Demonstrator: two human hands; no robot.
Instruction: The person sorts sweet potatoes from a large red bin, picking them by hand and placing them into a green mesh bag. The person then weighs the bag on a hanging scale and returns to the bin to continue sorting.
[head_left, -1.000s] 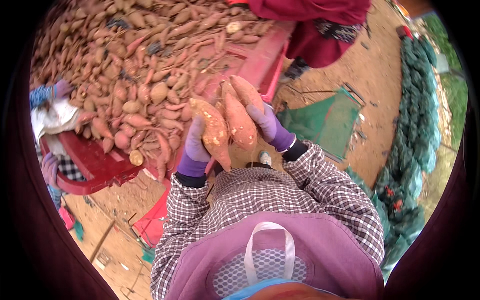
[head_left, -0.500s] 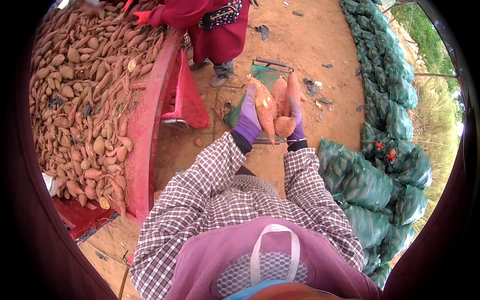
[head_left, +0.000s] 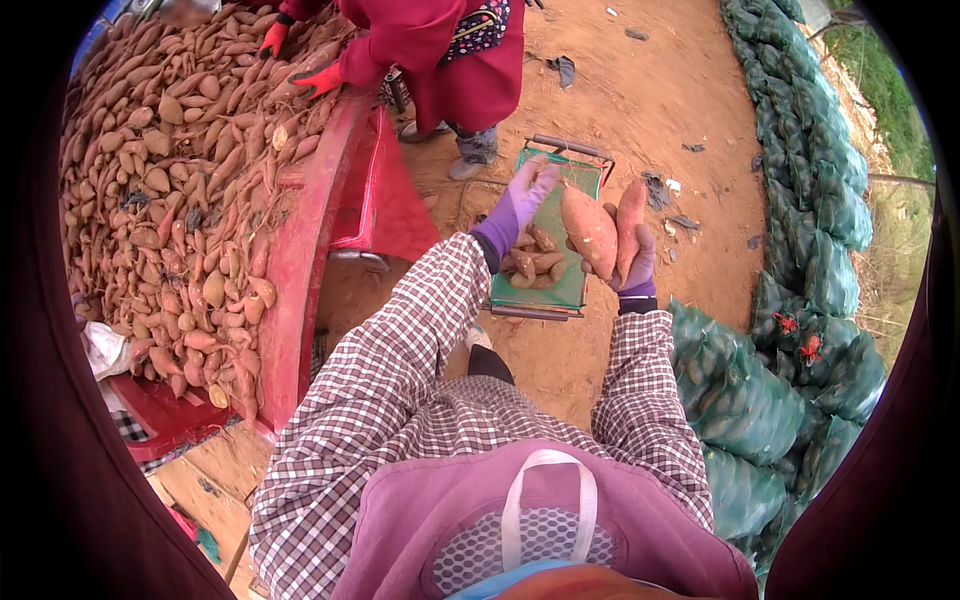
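My left hand [head_left: 527, 188] in a purple glove is open, with fingers apart above the left side of a green mesh sling [head_left: 560, 297] on a metal frame. My right hand [head_left: 630, 265], also purple-gloved, grips large reddish sweet potatoes [head_left: 586, 228] over the sling's right side, one of them upright. Several smaller sweet potatoes [head_left: 530, 262] lie in the mesh between and below my hands. The checked sleeves of both my arms come up from the lower edge.
A heap of sweet potatoes [head_left: 170, 220] lies on a red-edged bed [head_left: 305, 230] at left. A co-worker [head_left: 440, 60] in maroon with red gloves reaches into it, beside a red sling [head_left: 385, 200]. Filled green mesh sacks [head_left: 745, 395] line the right.
From holding sweet potatoes with both hands, my left hand has let go and moved up, opening. The yellow-patched one has left it. My right hand still grips some, farther right in view.
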